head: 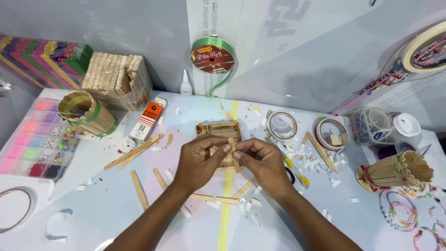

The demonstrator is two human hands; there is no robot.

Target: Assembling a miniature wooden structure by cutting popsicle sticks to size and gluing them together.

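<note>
Both hands — left hand [197, 160], right hand [260, 160] — pinched one stick [233, 155] over the part-built stick box [219, 130]; loose sticks [134, 152] remained.

1. A pale blue table [116, 204] carried the craft clutter.
2. Loose wooden sticks [138, 188] and white paper scraps [316, 162] lay on it.
3. Tape rolls [281, 125] and a bead box [35, 139] rested there.

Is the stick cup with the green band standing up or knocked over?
Knocked over. The stick cup lies tilted on the table, its round open mouth facing up-left toward the camera.
</note>
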